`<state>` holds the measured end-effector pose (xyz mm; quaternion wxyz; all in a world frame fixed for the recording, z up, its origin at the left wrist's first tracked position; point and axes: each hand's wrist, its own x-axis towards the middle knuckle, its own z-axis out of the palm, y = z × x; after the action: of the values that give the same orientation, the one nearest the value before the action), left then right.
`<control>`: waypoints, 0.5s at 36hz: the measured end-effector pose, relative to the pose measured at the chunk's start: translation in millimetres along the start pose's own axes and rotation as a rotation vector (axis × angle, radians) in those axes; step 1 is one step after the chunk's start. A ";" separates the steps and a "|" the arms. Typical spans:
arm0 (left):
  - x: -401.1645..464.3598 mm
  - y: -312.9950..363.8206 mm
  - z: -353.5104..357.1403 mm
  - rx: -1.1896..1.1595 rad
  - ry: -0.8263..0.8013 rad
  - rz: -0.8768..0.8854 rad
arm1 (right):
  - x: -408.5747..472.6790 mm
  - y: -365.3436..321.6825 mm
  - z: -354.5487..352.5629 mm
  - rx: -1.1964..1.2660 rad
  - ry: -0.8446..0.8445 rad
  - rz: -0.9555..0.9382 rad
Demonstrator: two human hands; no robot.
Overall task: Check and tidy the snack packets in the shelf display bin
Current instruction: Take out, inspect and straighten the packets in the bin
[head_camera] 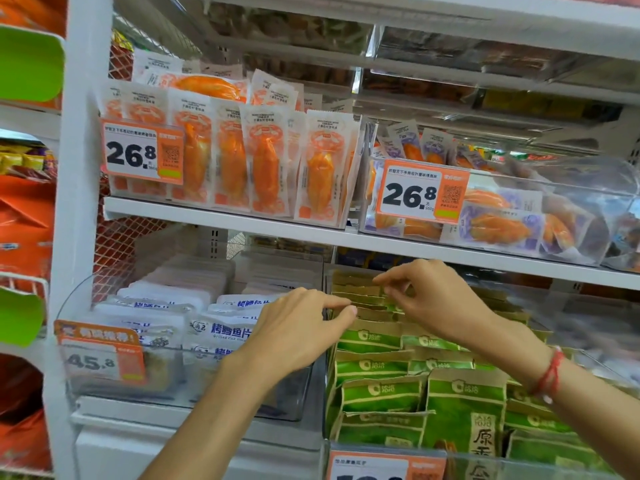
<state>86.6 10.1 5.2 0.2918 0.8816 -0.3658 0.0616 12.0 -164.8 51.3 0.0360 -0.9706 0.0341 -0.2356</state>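
Observation:
Green and tan snack packets [381, 389] stand in rows inside a clear display bin [540, 462] on the lower shelf, at the right. My left hand [298, 327] reaches over the bin's left wall, its fingertips on the top edges of the packets in the back rows. My right hand [426, 296] hovers over the same back rows with thumb and forefinger pinching toward a packet top; I cannot tell whether it holds one. A red string bracelet circles my right wrist.
A clear bin of white and blue fish-snack packets [207, 327] sits to the left with a 45.8 price tag [100, 358]. The shelf board [311, 233] runs just above my hands, carrying bins of orange packets [249, 161] and purple packets [498, 223].

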 end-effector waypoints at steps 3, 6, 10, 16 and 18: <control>-0.7 0.7 -3.9 -0.006 -0.008 -0.002 | 15.0 -0.2 1.9 -0.071 -0.099 0.015; -2.7 1.0 -9.1 0.004 -0.036 -0.004 | 27.2 -2.1 3.8 -0.105 -0.214 0.010; -3.5 -0.6 -11.7 0.008 -0.086 -0.001 | 37.4 -4.9 9.1 -0.213 -0.214 -0.018; -4.1 -5.2 -9.5 -0.033 -0.114 0.017 | 38.6 1.2 20.9 -0.217 -0.188 -0.014; -4.1 -7.1 -8.7 -0.059 -0.119 0.018 | 32.9 1.0 17.6 -0.152 -0.099 -0.042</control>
<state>89.4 21.4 7.6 0.2947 0.8715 -0.3920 0.0009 49.3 -167.7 50.6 -0.0410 -0.9815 0.0297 -0.1849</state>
